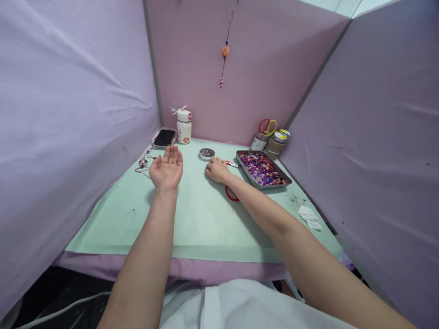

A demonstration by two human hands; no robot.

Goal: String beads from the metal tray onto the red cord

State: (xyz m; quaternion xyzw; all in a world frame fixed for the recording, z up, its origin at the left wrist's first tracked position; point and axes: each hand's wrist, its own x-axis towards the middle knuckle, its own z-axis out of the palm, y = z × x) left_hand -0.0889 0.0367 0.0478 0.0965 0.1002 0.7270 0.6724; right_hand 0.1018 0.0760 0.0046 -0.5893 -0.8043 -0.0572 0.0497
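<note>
White garment (240, 301) at 6 o'clock of mat (199, 219) | left hand (167, 170) at 10 o'clock: palm upward, fingers extended | right hand (216, 170) at 1 o'clock: fingers curled, whether pinching I cannot tell | round dish (206, 154) at 12 o'clock, just beside right hand

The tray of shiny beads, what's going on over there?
Nobody's hand is on the tray right now. A person's left hand is held palm up, looking bare. The right hand is down near a small round dish; anything beneath that hand is hidden. The beads lie in the tray.
</note>
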